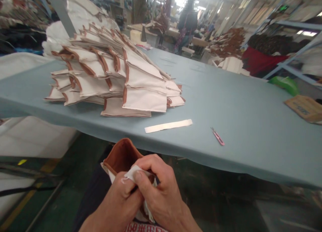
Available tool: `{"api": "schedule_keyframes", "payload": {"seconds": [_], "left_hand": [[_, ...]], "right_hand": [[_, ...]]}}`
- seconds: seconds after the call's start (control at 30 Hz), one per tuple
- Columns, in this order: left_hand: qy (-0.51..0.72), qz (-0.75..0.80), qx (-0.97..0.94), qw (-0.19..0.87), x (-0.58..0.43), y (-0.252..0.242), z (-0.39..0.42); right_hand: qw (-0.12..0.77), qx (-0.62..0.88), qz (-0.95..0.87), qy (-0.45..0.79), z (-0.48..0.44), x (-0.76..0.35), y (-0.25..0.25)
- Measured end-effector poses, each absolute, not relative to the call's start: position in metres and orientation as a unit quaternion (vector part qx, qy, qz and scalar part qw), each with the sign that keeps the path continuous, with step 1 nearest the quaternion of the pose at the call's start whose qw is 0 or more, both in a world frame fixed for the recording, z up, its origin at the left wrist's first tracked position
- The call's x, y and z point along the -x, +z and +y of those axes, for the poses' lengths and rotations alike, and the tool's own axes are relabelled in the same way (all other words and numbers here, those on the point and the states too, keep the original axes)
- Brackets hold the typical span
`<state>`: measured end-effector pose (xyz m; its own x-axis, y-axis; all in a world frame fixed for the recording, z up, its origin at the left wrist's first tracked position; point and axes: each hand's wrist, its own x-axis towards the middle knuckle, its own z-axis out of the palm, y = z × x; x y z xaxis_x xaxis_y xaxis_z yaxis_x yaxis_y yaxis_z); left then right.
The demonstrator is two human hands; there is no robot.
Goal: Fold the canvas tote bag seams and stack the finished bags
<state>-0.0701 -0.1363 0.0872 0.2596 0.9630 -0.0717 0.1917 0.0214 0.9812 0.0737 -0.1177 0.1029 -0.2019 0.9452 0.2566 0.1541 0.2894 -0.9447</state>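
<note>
Low in the head view, in front of the table edge, my two hands are close together on a cream fabric pouch with brown lining (123, 155). My left hand (118, 195) is closed around the pouch's near side, its fingertips hidden. Thumb and bent forefinger of my right hand (161, 185) pinch a small white cloth piece (133, 172) against the pouch's rim. Loose threads hang from that piece over my left hand. The lower part of the pouch is covered by both hands.
A large heap of similar cream pouches (144, 98) lies on the blue-grey table (226, 101). Nearer me are a cream strip (168, 125) and pink thread snips (217, 136). A cardboard piece (304, 108) lies at right. A person (187, 24) stands beyond the table.
</note>
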Motion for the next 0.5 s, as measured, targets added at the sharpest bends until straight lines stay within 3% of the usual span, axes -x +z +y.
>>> {"api": "schedule_keyframes", "payload": {"seconds": [0.13,0.2,0.33,0.4,0.5], "left_hand": [[0.423,0.553,-0.517,0.498,0.087,0.076,-0.144],[0.455,0.599,-0.461,0.471,0.098,0.066,-0.147],[0.45,0.651,-0.41,0.453,0.12,0.041,-0.156],[0.43,0.672,-0.394,0.457,0.129,0.03,-0.165],[0.403,0.692,-0.376,0.466,0.142,0.022,-0.186]], "right_hand": [[0.544,0.452,-0.537,0.46,-0.111,-0.082,0.093],[0.538,0.469,-0.502,0.488,-0.111,-0.091,0.084],[0.413,0.466,-0.48,0.618,-0.129,-0.086,0.042],[0.337,0.447,-0.368,0.742,-0.145,-0.069,0.009],[0.271,0.432,-0.312,0.802,-0.169,-0.04,-0.033]]}}
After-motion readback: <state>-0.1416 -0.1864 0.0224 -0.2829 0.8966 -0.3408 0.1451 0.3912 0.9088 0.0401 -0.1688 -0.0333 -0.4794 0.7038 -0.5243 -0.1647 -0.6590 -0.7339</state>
